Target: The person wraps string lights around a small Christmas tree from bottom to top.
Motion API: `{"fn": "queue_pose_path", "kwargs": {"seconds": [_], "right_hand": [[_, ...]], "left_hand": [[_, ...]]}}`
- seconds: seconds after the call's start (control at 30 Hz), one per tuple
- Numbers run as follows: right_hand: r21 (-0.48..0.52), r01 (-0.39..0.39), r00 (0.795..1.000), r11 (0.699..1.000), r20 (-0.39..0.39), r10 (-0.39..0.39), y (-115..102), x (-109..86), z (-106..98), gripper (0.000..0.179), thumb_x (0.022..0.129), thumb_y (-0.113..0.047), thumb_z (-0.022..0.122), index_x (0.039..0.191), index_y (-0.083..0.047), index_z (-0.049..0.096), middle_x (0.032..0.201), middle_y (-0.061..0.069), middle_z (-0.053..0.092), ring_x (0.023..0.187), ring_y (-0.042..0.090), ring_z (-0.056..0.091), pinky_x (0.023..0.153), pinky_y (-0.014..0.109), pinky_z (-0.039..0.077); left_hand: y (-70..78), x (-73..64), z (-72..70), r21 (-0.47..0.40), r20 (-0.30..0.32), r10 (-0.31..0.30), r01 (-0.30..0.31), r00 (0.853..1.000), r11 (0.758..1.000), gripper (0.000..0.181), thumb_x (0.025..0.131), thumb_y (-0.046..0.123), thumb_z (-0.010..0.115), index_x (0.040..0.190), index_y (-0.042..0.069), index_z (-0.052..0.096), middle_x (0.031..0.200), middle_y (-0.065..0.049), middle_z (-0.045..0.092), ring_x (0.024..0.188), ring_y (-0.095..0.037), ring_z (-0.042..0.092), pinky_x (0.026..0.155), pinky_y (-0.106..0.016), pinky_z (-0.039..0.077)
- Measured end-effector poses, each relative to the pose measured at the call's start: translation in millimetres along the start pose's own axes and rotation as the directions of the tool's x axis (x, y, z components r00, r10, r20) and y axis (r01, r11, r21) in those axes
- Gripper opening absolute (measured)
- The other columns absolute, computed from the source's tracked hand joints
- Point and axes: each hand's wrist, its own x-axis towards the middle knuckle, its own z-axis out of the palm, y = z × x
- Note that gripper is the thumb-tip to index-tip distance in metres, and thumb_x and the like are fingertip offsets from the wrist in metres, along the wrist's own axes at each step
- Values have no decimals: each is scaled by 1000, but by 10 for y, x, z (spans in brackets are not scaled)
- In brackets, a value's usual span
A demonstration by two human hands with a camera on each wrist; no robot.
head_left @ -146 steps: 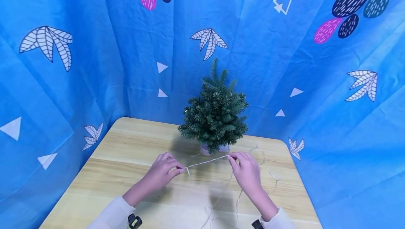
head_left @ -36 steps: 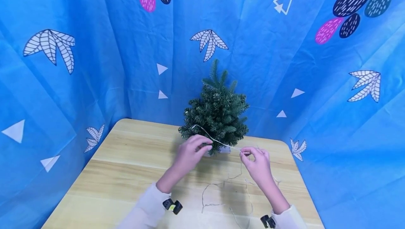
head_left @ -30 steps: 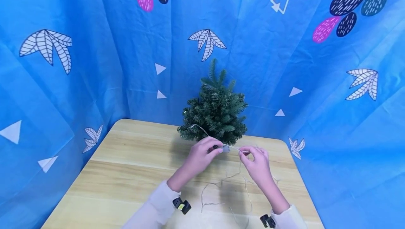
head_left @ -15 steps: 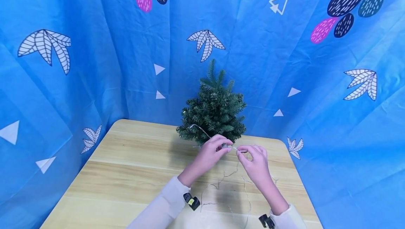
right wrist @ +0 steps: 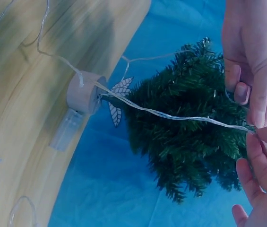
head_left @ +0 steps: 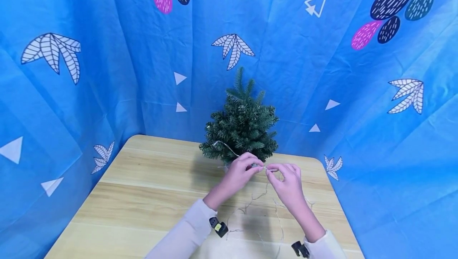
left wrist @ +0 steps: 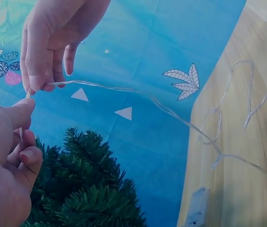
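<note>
A thin clear string of fairy lights (head_left: 227,147) runs from the lower left branches of a small green artificial Christmas tree (head_left: 247,126) to my hands in front of it. My left hand (head_left: 241,173) pinches the wire between thumb and fingertips. Close beside it, almost touching, my right hand (head_left: 288,183) pinches the same strand. Twisted wire (right wrist: 171,116) stretches away from the fingertips in the right wrist view. The left wrist view has my left hand (left wrist: 5,161) at lower left and my right hand (left wrist: 53,42) above.
More of the loose wire (head_left: 279,219) lies in loops on the wooden table (head_left: 118,187). Beside the tree's round pale base (right wrist: 83,92) is a small translucent box (right wrist: 67,130). A blue patterned cloth (head_left: 157,72) hangs behind and on both sides.
The strand, earlier stretched low before the tree, now reaches its lower left branches. My left hand has slid right along it to my right hand; little moves in the last half second.
</note>
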Motion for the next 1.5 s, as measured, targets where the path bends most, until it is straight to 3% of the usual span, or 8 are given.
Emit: {"fn": "queue_pose_path", "kwargs": {"seconds": [0.2,0.37,0.63,0.77,1.17,1.5], "right_hand": [[8,-43,999,999,-21,44,13,5,11,24,84,-4,78,107,-7,71,89,6,74,106,30,56,106,51,27],[-40,-10,999,999,-50,8,59,11,31,34,83,-2,77,116,-3,68,86,3,73,104,30,56,107,50,28],[-144,112,987,983,-98,-126,249,-12,-64,16,81,1,79,95,-5,76,84,6,72,96,30,59,102,52,30],[-151,125,984,981,-107,-141,329,-22,-146,14,80,1,80,92,-5,77,83,7,73,95,30,58,102,53,28],[-217,46,992,975,-104,-69,597,-72,-378,11,83,-3,79,93,-6,78,84,8,74,95,28,57,102,53,26],[-248,-21,992,968,-128,-12,853,-77,-524,10,84,0,76,94,-3,77,84,12,75,93,30,57,105,59,25]], "left_hand": [[-14,7,23,-37,-21,-22,22,1000,999,12,96,25,69,103,18,76,106,10,65,78,-4,55,67,-21,51],[-26,5,29,-34,-38,-35,33,999,999,9,96,27,69,101,21,75,105,11,65,79,-5,55,68,-21,51],[-44,4,28,-95,-52,-55,49,997,994,16,97,31,67,101,18,75,103,11,64,80,-6,59,69,-23,53],[-37,2,19,-127,-74,-62,53,995,990,12,96,31,68,99,20,74,101,11,64,79,-6,60,68,-23,53],[-7,-4,-7,-139,-62,-108,98,992,985,12,96,29,69,99,18,74,101,11,64,78,-8,58,66,-22,52],[-23,0,-29,-152,-79,-107,95,991,984,14,97,29,69,101,17,74,104,12,63,81,-10,57,69,-24,51]]}}
